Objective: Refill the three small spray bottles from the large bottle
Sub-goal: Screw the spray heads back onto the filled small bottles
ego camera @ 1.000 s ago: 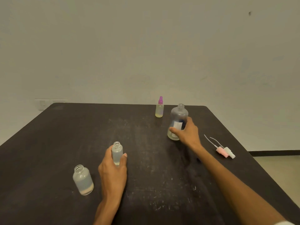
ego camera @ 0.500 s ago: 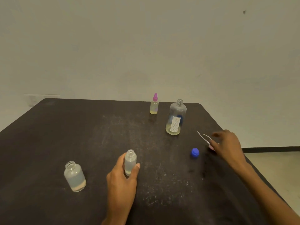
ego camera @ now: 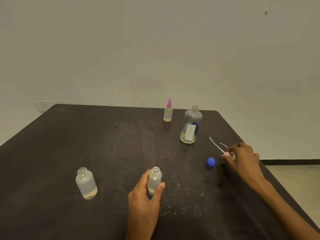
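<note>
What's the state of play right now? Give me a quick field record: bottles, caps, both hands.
large bottle: upright, uncapped, little liquid left
blue cap: on table, off the bottle
purple-capped bottle: closed, far side
open small bottle: uncapped, standing alone
held small bottle: uncapped, gripped by left hand
right hand: pinching pink spray head

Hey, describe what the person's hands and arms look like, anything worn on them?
Both are bare. The left hand and right hand show no gloves, rings, watch or bracelets. Both forearms are uncovered as far as the picture's bottom edge, with no sleeve showing. Fingernails look short and unpainted.
</note>
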